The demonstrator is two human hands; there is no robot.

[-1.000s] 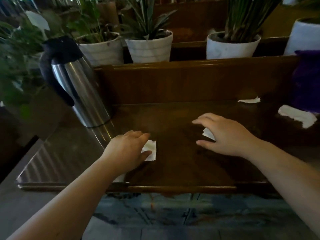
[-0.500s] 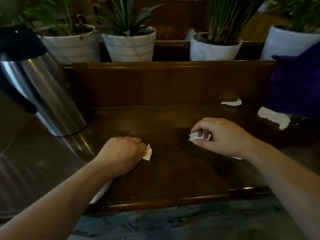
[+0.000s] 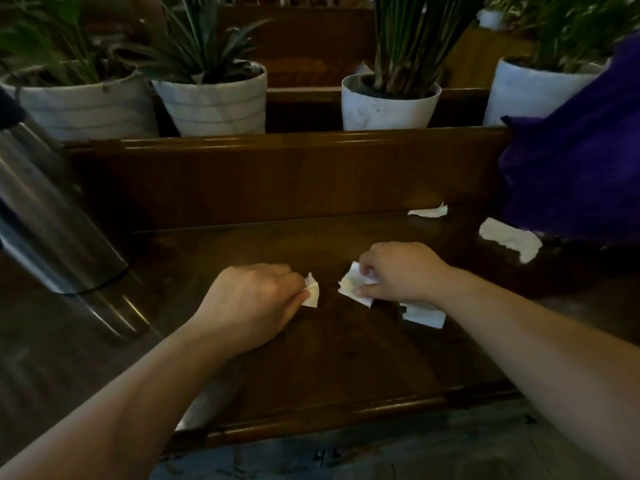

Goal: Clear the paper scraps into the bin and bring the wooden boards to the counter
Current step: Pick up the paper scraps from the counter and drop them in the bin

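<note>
On the dark wooden table [image 3: 346, 358] my left hand [image 3: 252, 299] is closed around a small white paper scrap [image 3: 311, 291] that sticks out past my fingers. My right hand [image 3: 401, 271] pinches a crumpled white scrap [image 3: 351, 285] at its left side. Under my right wrist lies another white scrap [image 3: 424, 315]. Two more scraps rest farther right: a thin one [image 3: 427, 211] against the wooden back panel and a longer one [image 3: 507, 239] beside the purple cloth. No bin or wooden boards show.
A steel thermos jug [image 3: 52, 220] stands at the left on the table. A purple cloth bundle [image 3: 575, 168] sits at the right. Several white plant pots [image 3: 211, 98] line the ledge behind the back panel. The table's front edge [image 3: 346, 415] runs near me.
Both hands went from flat and spread over the scraps to closed on them. The right hand's scrap is now gathered up, and the view has shifted right and closer.
</note>
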